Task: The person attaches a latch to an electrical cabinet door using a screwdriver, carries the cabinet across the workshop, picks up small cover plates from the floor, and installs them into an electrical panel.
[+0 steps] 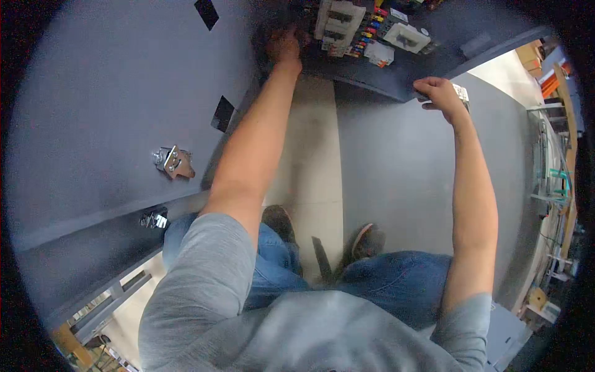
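Observation:
My left hand reaches into the dark corner of a grey metal cabinet, beside its left panel; its fingers are lost in shadow. To the right of it, circuit breakers and rows of coloured terminals are mounted on the cabinet's back. My right hand is closed, thumb and fingers curled together, close to the front corner of the cabinet's dark lower edge. I cannot tell what it grips. A shiny metal fitting shows just behind my right wrist.
Metal latches stick out from the left panel, with another latch lower down. A grey panel spreads below my right arm. My shoes stand near a dark strip on the pale floor. Shelving lines the right side.

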Motion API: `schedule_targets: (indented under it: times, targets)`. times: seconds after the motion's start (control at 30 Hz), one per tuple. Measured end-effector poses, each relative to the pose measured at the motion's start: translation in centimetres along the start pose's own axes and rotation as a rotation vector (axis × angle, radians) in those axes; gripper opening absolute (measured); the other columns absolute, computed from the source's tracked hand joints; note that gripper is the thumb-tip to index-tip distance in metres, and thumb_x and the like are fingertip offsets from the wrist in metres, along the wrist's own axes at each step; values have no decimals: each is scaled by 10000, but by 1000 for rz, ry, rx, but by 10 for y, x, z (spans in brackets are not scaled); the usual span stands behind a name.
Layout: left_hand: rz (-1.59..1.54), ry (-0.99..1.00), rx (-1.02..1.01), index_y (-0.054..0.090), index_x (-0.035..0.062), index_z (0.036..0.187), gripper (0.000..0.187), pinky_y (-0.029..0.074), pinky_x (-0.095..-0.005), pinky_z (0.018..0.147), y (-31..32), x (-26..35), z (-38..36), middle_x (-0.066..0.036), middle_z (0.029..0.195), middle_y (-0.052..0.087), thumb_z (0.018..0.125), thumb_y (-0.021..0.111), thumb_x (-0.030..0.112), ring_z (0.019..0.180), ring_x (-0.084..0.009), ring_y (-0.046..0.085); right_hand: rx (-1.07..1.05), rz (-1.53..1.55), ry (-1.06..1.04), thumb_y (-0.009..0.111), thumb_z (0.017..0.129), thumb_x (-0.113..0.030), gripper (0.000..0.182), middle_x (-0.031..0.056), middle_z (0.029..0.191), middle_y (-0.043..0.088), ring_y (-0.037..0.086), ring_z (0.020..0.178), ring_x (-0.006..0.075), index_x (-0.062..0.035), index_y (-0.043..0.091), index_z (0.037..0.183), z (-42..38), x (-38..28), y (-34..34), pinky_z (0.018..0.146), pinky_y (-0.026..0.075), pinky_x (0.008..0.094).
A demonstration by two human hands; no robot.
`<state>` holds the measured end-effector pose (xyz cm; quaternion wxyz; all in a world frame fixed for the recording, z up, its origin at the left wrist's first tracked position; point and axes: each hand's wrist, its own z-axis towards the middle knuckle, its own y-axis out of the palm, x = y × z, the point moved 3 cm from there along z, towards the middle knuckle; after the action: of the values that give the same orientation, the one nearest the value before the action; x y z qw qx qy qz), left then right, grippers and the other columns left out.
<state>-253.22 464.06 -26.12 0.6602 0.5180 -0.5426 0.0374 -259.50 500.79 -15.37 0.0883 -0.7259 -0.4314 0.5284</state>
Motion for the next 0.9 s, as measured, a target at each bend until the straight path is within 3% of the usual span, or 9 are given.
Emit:
schedule_targets:
  times: [0.23, 0.33, 0.43, 0.73, 0.83, 0.9]
  targets:
    - [-57, 25, 122, 500, -27, 1093, 289, 543, -343, 541, 8, 5, -4, -139, 767, 655, 842, 637, 18, 624, -230, 640, 15, 2, -13, 673, 866, -306, 263, 37, 859, 671, 628, 748, 153, -75, 685, 993, -2, -3, 0, 672, 536, 319]
    - [-173, 15, 112, 542, -28, 1038, 234, 549, -336, 552, 10, 4, -2, -131, 790, 654, 837, 652, 20, 635, -228, 636, 22, 6, -34, 672, 864, -305, 273, 47, 877, 676, 630, 752, 163, -67, 688, 997, -2, -3, 0, 667, 537, 323]
    - [-56, 46, 150, 587, -24, 940, 124, 554, -339, 574, 12, 10, -7, -130, 837, 655, 843, 648, 25, 646, -223, 630, 11, -4, -29, 678, 858, -309, 287, 56, 892, 677, 630, 756, 167, -59, 691, 1000, -4, -6, 1, 660, 539, 325]
    - [-27, 113, 21, 602, -5, 827, 70, 502, -329, 543, 25, 22, -15, -107, 724, 647, 855, 645, 43, 661, -215, 630, 10, -23, -26, 672, 857, -293, 269, 44, 898, 678, 627, 769, 166, -66, 698, 997, -3, -5, 1, 660, 542, 326]
    - [-155, 71, 94, 609, 4, 831, 77, 511, -335, 567, 33, 22, -19, -111, 762, 654, 862, 647, 64, 664, -212, 634, 21, 2, -30, 676, 853, -282, 254, 39, 898, 678, 626, 770, 159, -70, 703, 990, -4, -6, 5, 648, 542, 319]
    - [-189, 15, 3, 606, 9, 877, 84, 515, -351, 601, 30, 13, -1, -107, 788, 657, 863, 654, 76, 690, -214, 639, 12, -11, -41, 674, 853, -270, 245, 36, 896, 677, 625, 765, 153, -69, 707, 990, -6, -8, 6, 635, 542, 312]
